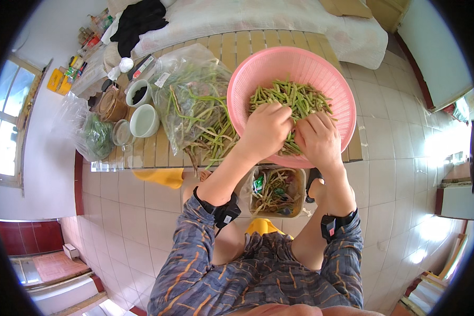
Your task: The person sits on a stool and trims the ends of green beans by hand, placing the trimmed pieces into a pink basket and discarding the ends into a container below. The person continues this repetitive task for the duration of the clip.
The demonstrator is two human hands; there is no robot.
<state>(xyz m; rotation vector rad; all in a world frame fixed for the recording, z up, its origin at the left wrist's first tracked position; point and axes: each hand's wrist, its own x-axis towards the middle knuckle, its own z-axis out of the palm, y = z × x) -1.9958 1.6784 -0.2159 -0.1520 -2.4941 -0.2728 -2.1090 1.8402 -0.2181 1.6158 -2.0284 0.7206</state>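
Note:
A pink plastic colander (243, 75) stands on the slatted table, holding many short pieces of green beans (296, 94). Over its near half are both hands, close together with fingers curled. My left hand (269, 126) is at the left and my right hand (319, 136) at the right; whatever lies between their fingertips is hidden by the fingers. Left of the colander, a clear plastic bag (189, 59) lies open with long whole beans (217, 136) spilling from it onto the table.
Two pale cups (144, 121), a lidded brown jar (112, 104) and a bag of leafy greens (98, 136) stand on the table's left. Below the near table edge (162, 164), between my legs, is a waste bin (302, 189) with bean scraps. A covered bed (237, 17) lies beyond.

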